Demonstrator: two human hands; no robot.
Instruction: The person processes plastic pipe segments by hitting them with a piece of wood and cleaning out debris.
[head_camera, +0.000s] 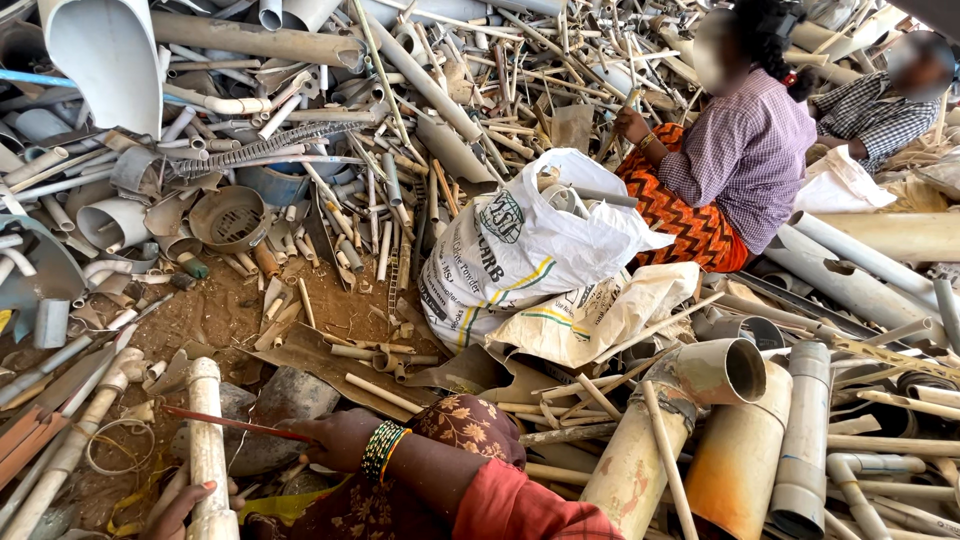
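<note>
My right hand, with green and gold bangles on the wrist, is closed on one end of a thin red rod that points left across a dirty white pipe. The pipe stands roughly upright in front of me. My left hand shows only partly at the bottom edge, its fingers against the lower part of that pipe. A grey stone lies on the bare brown dirt just beyond my hands.
A huge heap of broken plastic pipes and fittings covers the ground all around. A white printed sack stuffed with scrap stands in the middle. Thick tan pipes lie at right. Two other people sit at the top right.
</note>
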